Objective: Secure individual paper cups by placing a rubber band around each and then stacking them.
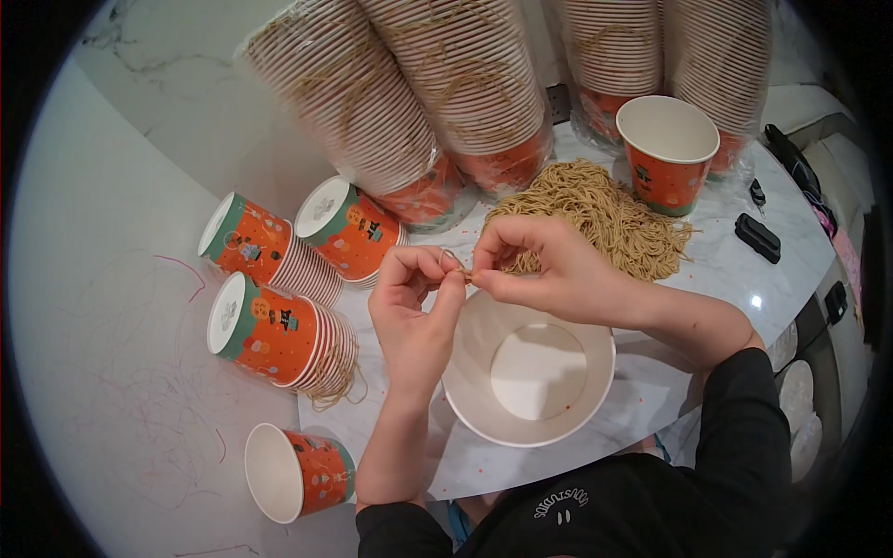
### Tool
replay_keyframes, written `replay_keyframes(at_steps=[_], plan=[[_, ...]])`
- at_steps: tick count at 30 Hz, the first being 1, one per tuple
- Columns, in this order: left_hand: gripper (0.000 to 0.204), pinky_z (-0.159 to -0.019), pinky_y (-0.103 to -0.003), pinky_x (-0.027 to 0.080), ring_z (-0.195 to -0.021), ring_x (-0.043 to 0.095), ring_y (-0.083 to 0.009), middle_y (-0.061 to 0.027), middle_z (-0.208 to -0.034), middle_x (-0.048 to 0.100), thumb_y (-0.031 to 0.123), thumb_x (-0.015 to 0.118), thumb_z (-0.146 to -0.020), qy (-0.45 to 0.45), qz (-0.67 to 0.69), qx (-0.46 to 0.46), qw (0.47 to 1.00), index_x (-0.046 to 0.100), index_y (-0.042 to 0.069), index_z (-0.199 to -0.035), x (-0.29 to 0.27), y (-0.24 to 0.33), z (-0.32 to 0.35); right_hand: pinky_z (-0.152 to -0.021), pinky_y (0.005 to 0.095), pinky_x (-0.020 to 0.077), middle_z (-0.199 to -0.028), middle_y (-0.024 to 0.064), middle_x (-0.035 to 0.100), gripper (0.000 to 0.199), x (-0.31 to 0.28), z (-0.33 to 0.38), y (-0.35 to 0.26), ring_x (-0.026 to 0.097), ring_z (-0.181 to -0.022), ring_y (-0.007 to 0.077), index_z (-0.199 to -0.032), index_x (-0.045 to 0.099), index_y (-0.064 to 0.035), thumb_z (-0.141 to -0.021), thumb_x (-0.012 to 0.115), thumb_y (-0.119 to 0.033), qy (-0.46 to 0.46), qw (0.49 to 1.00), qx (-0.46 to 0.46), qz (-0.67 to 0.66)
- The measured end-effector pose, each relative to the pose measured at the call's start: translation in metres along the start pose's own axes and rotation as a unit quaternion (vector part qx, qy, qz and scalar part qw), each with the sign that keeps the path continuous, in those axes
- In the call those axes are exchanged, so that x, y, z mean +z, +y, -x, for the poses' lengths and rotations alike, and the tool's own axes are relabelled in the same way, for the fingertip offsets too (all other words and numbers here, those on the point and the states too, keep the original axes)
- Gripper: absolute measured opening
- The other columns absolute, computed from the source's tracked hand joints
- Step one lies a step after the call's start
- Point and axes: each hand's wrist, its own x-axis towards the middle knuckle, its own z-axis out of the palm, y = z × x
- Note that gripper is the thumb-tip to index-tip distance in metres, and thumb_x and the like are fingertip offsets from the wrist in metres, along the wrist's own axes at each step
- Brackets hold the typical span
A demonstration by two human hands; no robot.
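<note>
My left hand (416, 312) and my right hand (539, 265) meet fingertip to fingertip above the far rim of a white-lined paper bucket (521, 432). Between their pinched fingers is a short tan cord (453, 258), with a small loop of it standing up at the left thumb. Whether it is knotted there I cannot tell. Just beyond my right hand lies a heap of tan cords (595, 205). The bucket below stands upright, its mouth toward me, with a few tiny orange specks inside.
Tall stacks of paper buckets in clear plastic (344, 102) rise at the back. Shorter orange stacks (284, 330) lie along the left, near a single tipped bucket (276, 474). An upright bucket (668, 139) and a black object (758, 238) are at right on the marble table (795, 270).
</note>
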Motion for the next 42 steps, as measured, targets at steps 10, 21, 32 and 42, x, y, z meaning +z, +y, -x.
replay_keyframes(at_steps=[10,21,32,42], plan=[[0.023,-0.08,-0.024,0.046,-0.089,0.055,-0.01,-0.0054,-0.098,0.059,-0.012,0.066,-0.087,0.007,-0.002,0.043,0.999,0.05,0.004,-0.094,0.005,-0.003,0.004,-0.076,0.0213,0.0494,-0.092,-0.0018,0.064,0.011,0.001,-0.002,0.003,0.06,-0.084,0.0037,-0.102,0.061,0.0,-0.099,0.066,-0.01,-0.008,0.992,0.04,-0.12],[0.023,-0.085,-0.024,0.046,-0.091,0.055,-0.0106,-0.0061,-0.099,0.059,-0.012,0.067,-0.086,-0.004,-0.055,0.079,0.995,0.051,0.003,-0.092,0.005,0.003,0.005,-0.075,0.0205,0.0488,-0.089,-0.0028,0.064,0.013,0.0,-0.001,0.002,0.059,-0.083,0.0026,-0.102,0.062,-0.0011,-0.1,0.067,-0.012,-0.011,0.979,0.075,-0.191],[0.022,-0.086,-0.025,0.048,-0.092,0.058,-0.0115,-0.0072,-0.099,0.062,-0.013,0.068,-0.087,0.002,-0.087,0.078,0.993,0.052,0.002,-0.091,0.004,0.005,0.005,-0.07,0.0236,0.0499,-0.081,-0.0005,0.064,0.015,0.003,0.001,-0.001,0.059,-0.076,0.0053,-0.094,0.064,0.0036,-0.095,0.067,-0.011,0.033,0.999,-0.037,0.003],[0.009,-0.086,-0.027,0.052,-0.097,0.063,-0.012,-0.0056,-0.103,0.065,-0.008,0.066,-0.092,-0.045,-0.008,-0.033,0.998,0.063,-0.001,-0.096,-0.009,0.008,-0.003,-0.068,0.0207,0.0441,-0.084,-0.0054,0.059,0.009,-0.006,-0.003,0.006,0.054,-0.077,0.0018,-0.098,0.062,-0.0046,-0.1,0.06,-0.013,-0.069,0.97,0.137,-0.191]])
